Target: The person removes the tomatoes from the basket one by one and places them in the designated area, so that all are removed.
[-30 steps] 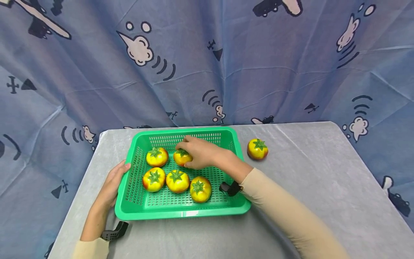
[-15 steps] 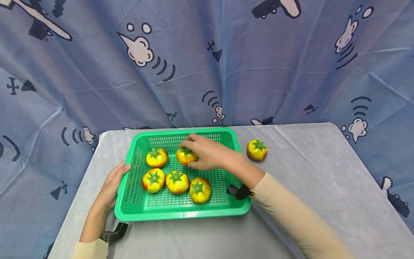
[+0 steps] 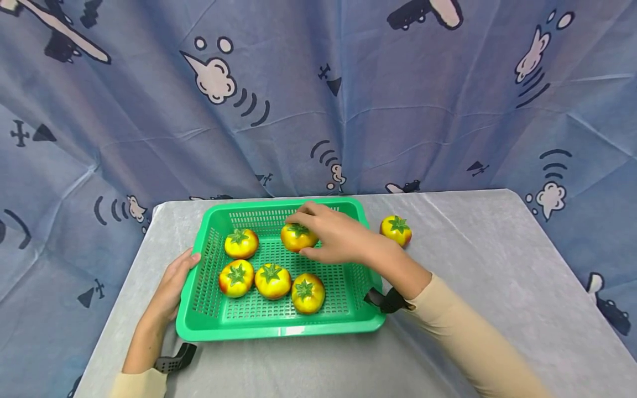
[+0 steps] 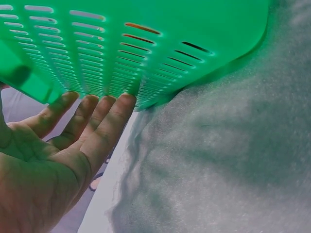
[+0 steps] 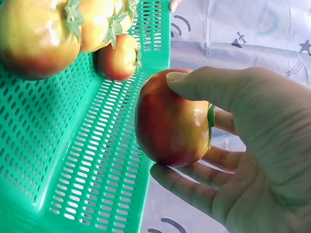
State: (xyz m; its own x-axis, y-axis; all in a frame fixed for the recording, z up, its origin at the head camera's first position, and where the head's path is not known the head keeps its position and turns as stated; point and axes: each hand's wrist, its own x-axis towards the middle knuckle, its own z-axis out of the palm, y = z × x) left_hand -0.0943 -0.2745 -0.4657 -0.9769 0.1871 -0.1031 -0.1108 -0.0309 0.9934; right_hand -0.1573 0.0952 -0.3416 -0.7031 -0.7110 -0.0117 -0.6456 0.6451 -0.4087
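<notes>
In the head view my right hand [image 3: 335, 235] holds a yellow-red tomato [image 3: 297, 239] with a green leafy top, over the back part of a green mesh basket [image 3: 239, 333]. Seen from the right wrist, the thumb presses one side of the tomato [image 5: 170, 119] and the fingers lie on the other. Several similar tomatoes [image 3: 272, 281] rest in the basket. My left hand [image 3: 171, 283] is at the basket's left side, its thumb at the rim. In the left wrist view its extended fingers [image 4: 114, 119] touch the outer mesh wall [image 4: 146, 58].
One more tomato [image 3: 396, 230] sits on the table right of the basket, partly behind the right forearm. A grey cloth covers the table [image 3: 497, 276]. Behind it hangs a blue printed curtain [image 3: 298, 99].
My right hand has moved right and slightly up with the tomato, away from the tomato at the back left. The left hand and the basket have stayed in place.
</notes>
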